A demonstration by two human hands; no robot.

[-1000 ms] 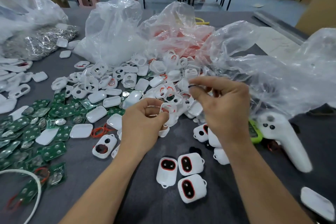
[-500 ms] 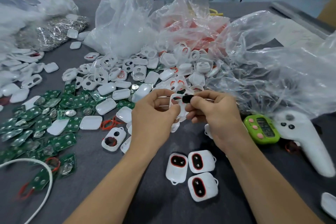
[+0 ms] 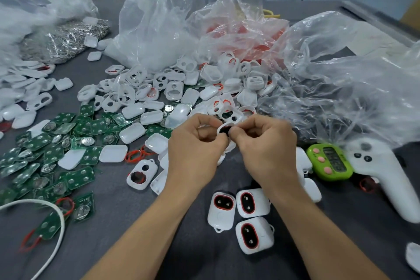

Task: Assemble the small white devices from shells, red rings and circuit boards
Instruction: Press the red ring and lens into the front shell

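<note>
My left hand (image 3: pixel 193 150) holds a white shell (image 3: pixel 223 127) by its edge above the grey table. My right hand (image 3: pixel 266 145) pinches a small black piece (image 3: pixel 227 132) and presses it into the shell's opening. Three assembled white devices with red rings (image 3: pixel 244 216) lie near me, between my forearms. A heap of loose white shells (image 3: pixel 172 91) spreads beyond my hands. Green circuit boards (image 3: pixel 50 154) cover the left side. Loose red rings (image 3: pixel 136 154) lie beside a shell with two holes (image 3: pixel 142 174).
Clear plastic bags (image 3: pixel 329 84) bulge at the back and right, one holding red parts (image 3: pixel 245 36). A green timer (image 3: pixel 329 161) and a white handheld controller (image 3: pixel 386 179) lie at the right. A white cable (image 3: pixel 54 216) curves at the lower left. Shiny metal parts (image 3: pixel 63 38) lie far left.
My right hand came down from above the pile with the black piece and met my left hand at the shell. Both hands now work close together.
</note>
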